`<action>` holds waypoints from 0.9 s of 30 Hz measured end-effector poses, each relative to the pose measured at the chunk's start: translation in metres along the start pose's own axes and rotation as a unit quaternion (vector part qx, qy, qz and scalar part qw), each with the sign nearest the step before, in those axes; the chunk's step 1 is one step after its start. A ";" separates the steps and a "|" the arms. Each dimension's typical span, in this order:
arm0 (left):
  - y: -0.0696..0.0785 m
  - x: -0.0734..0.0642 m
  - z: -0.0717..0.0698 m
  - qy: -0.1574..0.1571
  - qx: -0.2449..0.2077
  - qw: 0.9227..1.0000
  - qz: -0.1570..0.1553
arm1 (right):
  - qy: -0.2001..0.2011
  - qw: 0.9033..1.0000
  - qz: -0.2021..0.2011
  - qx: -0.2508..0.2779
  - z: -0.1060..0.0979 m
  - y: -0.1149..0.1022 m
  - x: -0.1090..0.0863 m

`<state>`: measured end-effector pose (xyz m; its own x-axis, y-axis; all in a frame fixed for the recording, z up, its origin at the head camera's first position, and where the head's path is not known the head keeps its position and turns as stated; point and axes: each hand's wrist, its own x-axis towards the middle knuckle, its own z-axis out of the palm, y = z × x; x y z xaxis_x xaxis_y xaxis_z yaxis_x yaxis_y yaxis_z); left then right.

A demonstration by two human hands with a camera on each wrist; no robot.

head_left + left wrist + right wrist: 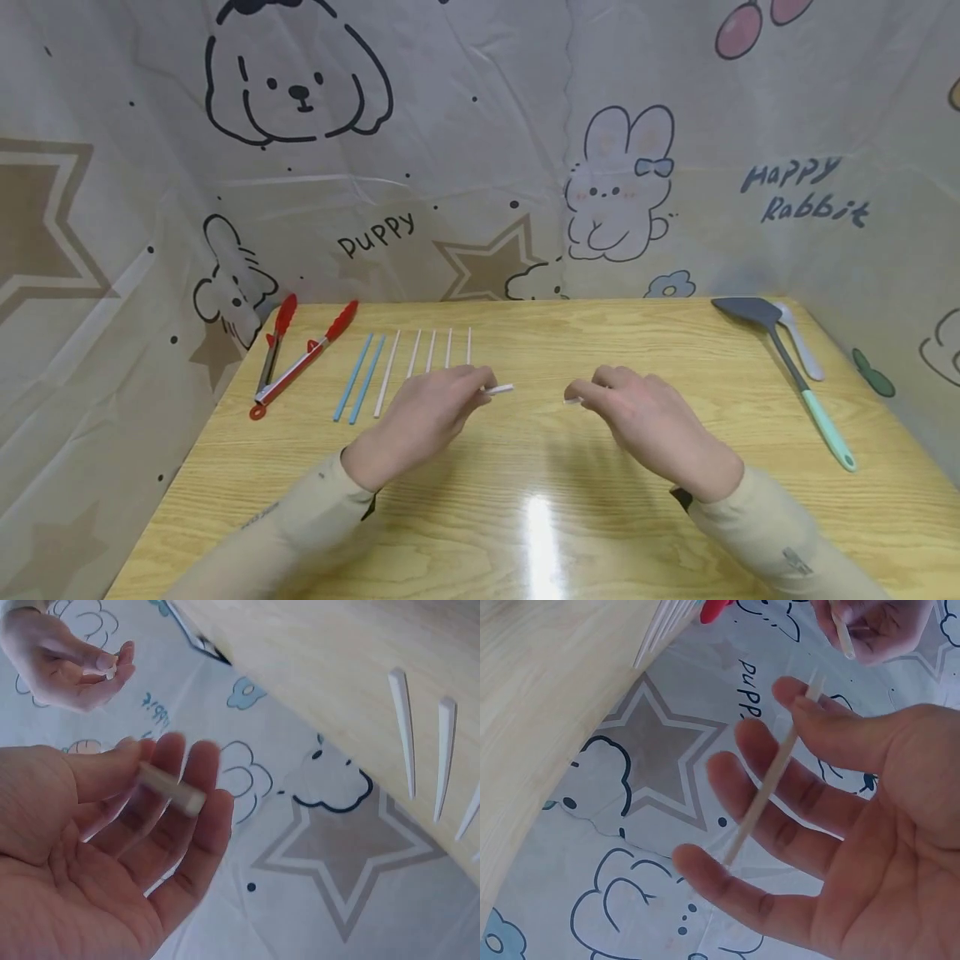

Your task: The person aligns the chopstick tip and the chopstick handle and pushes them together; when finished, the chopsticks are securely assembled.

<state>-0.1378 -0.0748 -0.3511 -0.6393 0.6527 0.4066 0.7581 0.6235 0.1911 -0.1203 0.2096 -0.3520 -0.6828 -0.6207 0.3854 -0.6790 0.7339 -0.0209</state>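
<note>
Above the tabletop, my left hand (423,412) pinches a white chopstick (176,791) between thumb and fingers; one short, blunt end pokes out past the fingertips and the rest is foreshortened or covered. Opposite it, my right hand (652,421) holds another slim white chopstick (761,796) by thumb and index finger, and its length lies across the other, loosely bent fingers. A gap separates the two hands. Beyond the left hand, several white chopsticks (386,375) lie side by side, their near ends partly hidden by that hand. Two blue chopsticks (352,379) lie left of them.
Red-tipped tongs (307,358) lie spread at the table's left edge. At the right lie a dark spatula (787,358) with a mint handle and a pale spoon (806,350). A printed cloth (465,150) hangs behind the wooden table (637,333).
</note>
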 end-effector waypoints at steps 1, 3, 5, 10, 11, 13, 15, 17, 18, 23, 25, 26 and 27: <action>0.000 0.001 -0.001 0.004 0.001 1.000 -0.004 | 0.004 1.000 0.000 0.004 0.000 0.000 0.001; -0.001 0.003 -0.003 0.008 0.004 1.000 -0.009 | 0.015 1.000 -0.005 0.014 0.000 0.000 0.003; 0.000 0.003 -0.004 0.008 0.007 1.000 -0.009 | 0.030 0.999 -0.014 0.021 -0.001 -0.001 0.005; 0.001 0.004 -0.002 0.016 0.020 1.000 0.000 | 0.061 0.997 -0.035 0.037 -0.005 -0.005 0.009; 0.002 0.005 -0.002 0.016 0.022 1.000 0.001 | 0.066 0.996 -0.038 0.039 -0.005 -0.006 0.009; 0.002 0.005 -0.001 0.017 0.024 1.000 0.006 | 0.074 0.996 -0.043 0.040 -0.006 -0.007 0.011; 0.002 0.006 -0.001 0.017 0.024 1.000 0.012 | 0.079 0.995 -0.046 0.040 -0.006 -0.008 0.011; 0.003 0.006 0.000 0.019 0.026 0.999 0.021 | 0.081 0.995 -0.048 0.039 -0.006 -0.009 0.012; 0.003 0.006 0.001 0.020 0.027 0.999 0.027 | 0.082 0.995 -0.049 0.038 -0.006 -0.009 0.012; 0.004 0.007 0.002 0.025 0.043 0.998 0.038 | 0.090 0.994 -0.055 0.033 -0.005 -0.011 0.013; 0.004 0.007 0.001 0.030 0.042 0.998 0.038 | 0.093 0.993 -0.057 0.034 -0.005 -0.011 0.014; 0.005 0.007 0.001 0.033 0.040 0.998 0.037 | 0.094 0.993 -0.058 0.034 -0.005 -0.011 0.014; 0.005 0.008 0.001 0.036 0.036 0.998 0.035 | 0.094 0.993 -0.059 0.035 -0.004 -0.012 0.014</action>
<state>-0.1391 -0.0667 -0.3476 -0.5729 0.6647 0.4796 0.7872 0.6091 0.0961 -0.1206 0.1935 -0.3422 -0.5395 -0.6344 0.5537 -0.7732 0.6335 -0.0275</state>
